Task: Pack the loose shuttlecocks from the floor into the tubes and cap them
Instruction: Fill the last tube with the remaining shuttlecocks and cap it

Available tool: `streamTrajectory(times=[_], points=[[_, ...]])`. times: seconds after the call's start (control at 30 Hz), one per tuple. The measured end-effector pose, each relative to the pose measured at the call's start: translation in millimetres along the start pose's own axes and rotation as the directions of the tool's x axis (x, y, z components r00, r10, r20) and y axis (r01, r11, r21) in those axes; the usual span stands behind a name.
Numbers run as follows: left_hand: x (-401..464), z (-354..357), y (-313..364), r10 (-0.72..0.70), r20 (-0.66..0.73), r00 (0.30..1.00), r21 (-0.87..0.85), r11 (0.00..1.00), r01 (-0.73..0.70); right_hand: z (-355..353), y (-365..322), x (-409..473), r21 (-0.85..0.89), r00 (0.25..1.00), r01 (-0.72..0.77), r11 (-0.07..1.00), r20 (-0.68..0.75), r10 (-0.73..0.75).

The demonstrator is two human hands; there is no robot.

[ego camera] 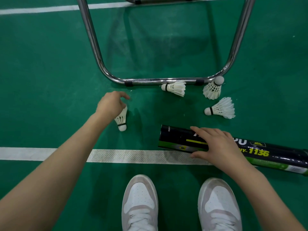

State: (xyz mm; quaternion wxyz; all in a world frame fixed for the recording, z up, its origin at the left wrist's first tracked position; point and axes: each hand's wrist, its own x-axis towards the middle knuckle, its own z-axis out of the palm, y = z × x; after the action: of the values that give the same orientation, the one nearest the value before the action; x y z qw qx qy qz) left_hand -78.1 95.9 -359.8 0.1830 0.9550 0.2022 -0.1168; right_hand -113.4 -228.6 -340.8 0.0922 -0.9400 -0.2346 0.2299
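Open green floor (41, 64) lies left of the chrome frame (160, 80), giving unobstructed approach from that side. The frame's bent tube bars the far side; two shuttlecocks (175, 88) and (212, 90) lie against it, a third (220, 108) just nearer. A clear strip of floor runs between these and the black tube (176, 139). The tube blocks the right foreground; two shoes (140, 202) close the near edge.

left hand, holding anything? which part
The left hand grips a shuttlecock by its feather end, cork down. The right hand clasps the tube near its open end.
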Motion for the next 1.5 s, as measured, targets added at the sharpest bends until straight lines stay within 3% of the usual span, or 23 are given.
streamTrajectory(times=[0.1,0.23,0.37,0.77,1.0,1.17,1.5], points=[[-20,0,7,-0.024,-0.035,0.999,-0.157,0.987,0.018,0,1,-1,-0.005,1.000,-0.004,1.000,-0.001,0.004],[-56,-2,39,-0.077,-0.012,0.997,-0.601,0.798,0.054,1,1,-1,-0.009,1.000,-0.005,1.000,-0.005,0.005],[-84,10,62,-0.101,0.046,0.994,-0.732,0.674,0.102,-1,4,-2,-0.001,1.000,-0.019,1.000,-0.018,0.019],[-117,41,94,-0.079,0.202,0.976,-0.867,0.450,0.216,-2,12,-4,0.033,0.997,-0.011,0.999,-0.072,0.014],[-117,46,106,-0.026,0.213,0.977,-0.877,0.436,0.203,-3,14,-6,0.046,0.995,-0.012,0.999,-0.099,0.016],[-120,51,112,0.067,0.202,0.977,-0.852,0.504,0.141,-3,17,-8,0.042,0.994,-0.004,0.999,-0.112,0.009],[-114,58,114,0.214,0.311,0.926,-0.897,0.389,0.211,-3,23,-12,0.058,0.994,0.000,0.998,-0.112,0.006]])
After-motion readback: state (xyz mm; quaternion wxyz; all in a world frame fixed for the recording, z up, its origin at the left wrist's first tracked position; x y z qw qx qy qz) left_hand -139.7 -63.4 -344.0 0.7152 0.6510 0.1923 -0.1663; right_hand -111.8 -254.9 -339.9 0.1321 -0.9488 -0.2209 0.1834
